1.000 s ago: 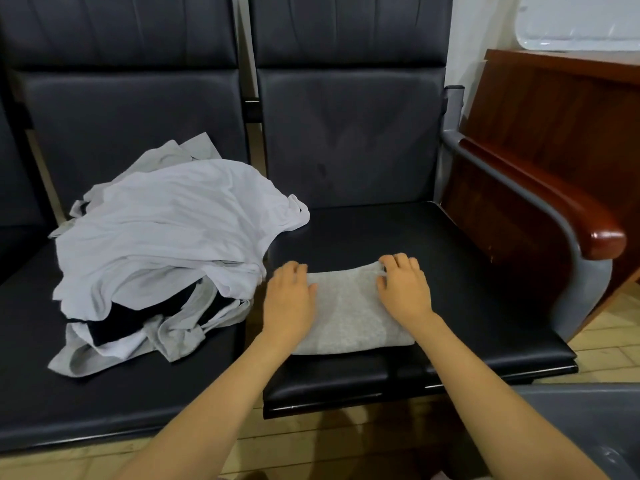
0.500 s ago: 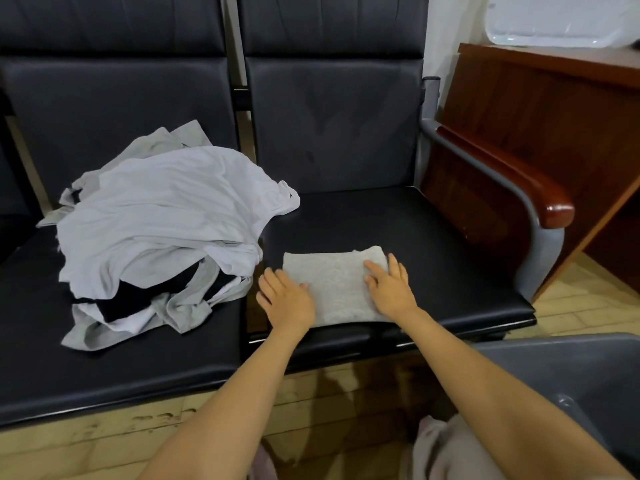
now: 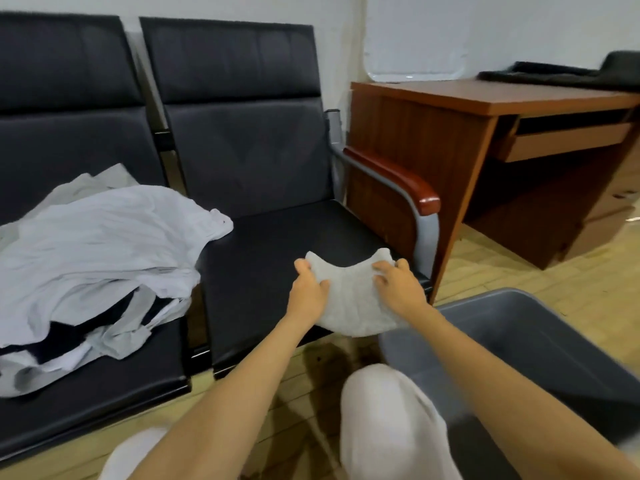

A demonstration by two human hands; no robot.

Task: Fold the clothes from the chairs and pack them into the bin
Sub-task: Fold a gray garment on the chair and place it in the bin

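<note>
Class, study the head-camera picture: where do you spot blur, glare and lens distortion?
Head view: the grey bin and the white-clad knee are smeared by blur, while the folded grey cloth is sharper; a small glare spot sits on the front end of the wooden armrest; the wide lens bows the chair backs and slants the desk.

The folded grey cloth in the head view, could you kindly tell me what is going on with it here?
A person grips the folded grey cloth by its two sides, with the left hand and the right hand. They hold it over the front right corner of the right chair seat. The cloth sags in the middle. The grey bin stands on the floor just beside it. A pile of unfolded clothes lies on the left chair seat, not yet folded.
</note>
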